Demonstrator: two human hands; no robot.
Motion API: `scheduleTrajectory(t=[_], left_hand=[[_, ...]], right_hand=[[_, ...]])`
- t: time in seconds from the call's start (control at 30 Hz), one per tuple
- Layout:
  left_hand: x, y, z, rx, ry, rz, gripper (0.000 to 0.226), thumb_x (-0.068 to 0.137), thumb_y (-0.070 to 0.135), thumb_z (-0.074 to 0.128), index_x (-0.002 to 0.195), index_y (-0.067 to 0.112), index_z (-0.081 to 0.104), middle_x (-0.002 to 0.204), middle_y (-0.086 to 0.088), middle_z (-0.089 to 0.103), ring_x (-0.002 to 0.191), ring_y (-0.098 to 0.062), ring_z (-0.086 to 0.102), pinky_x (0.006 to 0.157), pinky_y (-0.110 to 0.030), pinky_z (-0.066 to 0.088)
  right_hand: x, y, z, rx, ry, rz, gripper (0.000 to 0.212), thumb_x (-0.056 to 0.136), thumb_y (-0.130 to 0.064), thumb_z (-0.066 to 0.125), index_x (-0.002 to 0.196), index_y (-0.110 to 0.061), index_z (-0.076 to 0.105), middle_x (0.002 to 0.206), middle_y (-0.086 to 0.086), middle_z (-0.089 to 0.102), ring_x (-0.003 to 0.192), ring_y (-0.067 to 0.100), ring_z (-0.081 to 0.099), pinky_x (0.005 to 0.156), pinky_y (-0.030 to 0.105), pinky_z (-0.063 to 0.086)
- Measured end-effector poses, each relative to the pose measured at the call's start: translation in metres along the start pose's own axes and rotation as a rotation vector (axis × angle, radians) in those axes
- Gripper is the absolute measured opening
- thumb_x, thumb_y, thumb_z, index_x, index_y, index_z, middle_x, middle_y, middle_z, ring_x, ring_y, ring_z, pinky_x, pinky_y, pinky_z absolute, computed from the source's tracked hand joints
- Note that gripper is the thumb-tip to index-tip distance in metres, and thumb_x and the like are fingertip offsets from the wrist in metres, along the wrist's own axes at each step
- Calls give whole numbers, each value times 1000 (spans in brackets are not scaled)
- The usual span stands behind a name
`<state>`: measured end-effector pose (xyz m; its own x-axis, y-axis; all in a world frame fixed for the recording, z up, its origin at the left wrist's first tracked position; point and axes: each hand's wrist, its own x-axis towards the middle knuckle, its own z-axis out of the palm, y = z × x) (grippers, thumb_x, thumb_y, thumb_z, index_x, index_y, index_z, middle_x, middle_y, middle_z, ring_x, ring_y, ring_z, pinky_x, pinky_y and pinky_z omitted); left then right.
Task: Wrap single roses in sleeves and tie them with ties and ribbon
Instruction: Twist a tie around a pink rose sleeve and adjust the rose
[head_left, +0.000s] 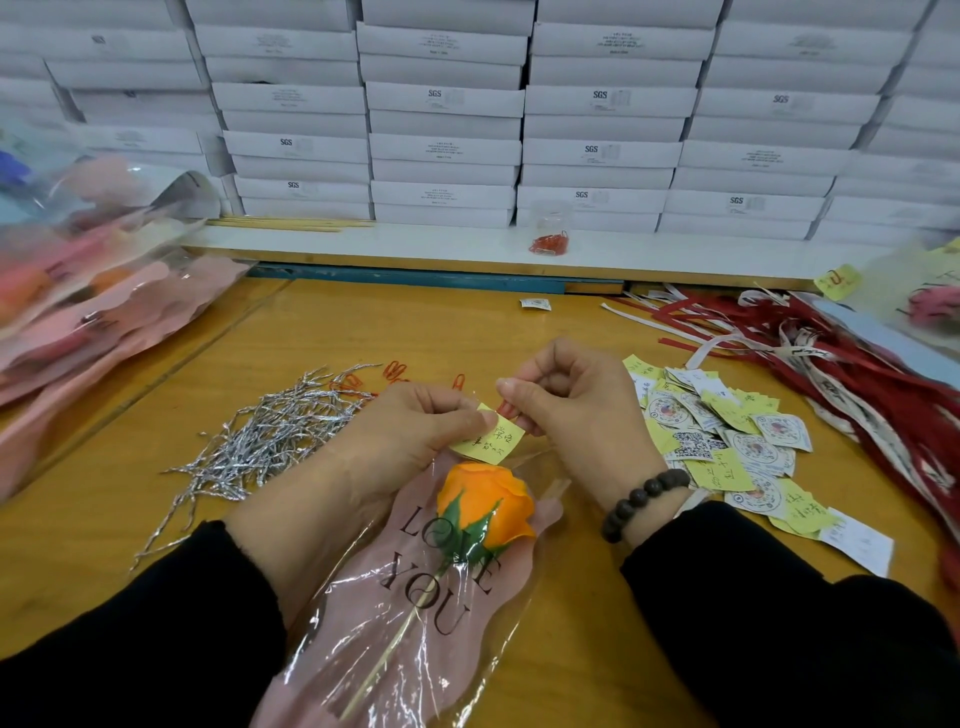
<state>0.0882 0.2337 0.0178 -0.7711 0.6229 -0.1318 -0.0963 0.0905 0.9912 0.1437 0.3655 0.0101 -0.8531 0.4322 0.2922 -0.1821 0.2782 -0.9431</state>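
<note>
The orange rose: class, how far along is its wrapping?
Done: the orange rose lies inside its pink sleeve. In hand: both hands, left hand and right hand, pinch a yellow note and red clip at the sleeve top. Left: no silver tie or ribbon shows on it.

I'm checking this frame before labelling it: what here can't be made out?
All in the head view:
- Handwriting on the yellow note: too small, partly under the left hand.
- Red clip: mostly hidden by the right hand.
- Rose stem end: cut off by the bottom edge.
- Wrapped flowers at left: blurred.
</note>
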Motion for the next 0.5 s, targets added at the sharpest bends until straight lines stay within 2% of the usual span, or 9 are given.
scheduleTrajectory(t=[0.1, 0.23, 0.33, 0.5], left_hand=[[0, 0, 1, -71, 15, -21, 9, 83, 1, 61, 77, -4, 67, 60, -8, 67, 47, -10, 60, 46, -16, 47], [0, 0, 0, -63, 23, -27, 16, 83, 3, 62, 91, -10, 67, 71, -15, 68, 51, -13, 61, 51, -17, 50], [-1, 2, 0, -42, 16, -30, 11, 83, 4, 62, 84, -6, 68, 64, -10, 68, 48, -10, 60, 48, -15, 48], [-1, 3, -1, -102, 18, -62, 13, 84, 3, 60, 88, -8, 67, 68, -13, 68, 50, -13, 61, 49, -17, 50]], right_hand=[[0, 1, 1, 1, 1, 4, 13, 80, -6, 70, 72, -7, 59, 59, 1, 63, 50, 1, 58, 51, 13, 47], [-1, 0, 0, 10, -22, 40, 12, 80, -8, 70, 73, -7, 61, 61, 1, 64, 52, 0, 58, 53, 12, 46], [-1, 0, 0, -10, -22, 50, 13, 80, -9, 71, 71, -10, 61, 61, 1, 62, 50, -1, 54, 51, 11, 43], [-4, 0, 3, -99, -15, 22, 16, 80, -13, 71, 66, -13, 61, 62, 1, 58, 58, 10, 51, 57, 21, 45]])
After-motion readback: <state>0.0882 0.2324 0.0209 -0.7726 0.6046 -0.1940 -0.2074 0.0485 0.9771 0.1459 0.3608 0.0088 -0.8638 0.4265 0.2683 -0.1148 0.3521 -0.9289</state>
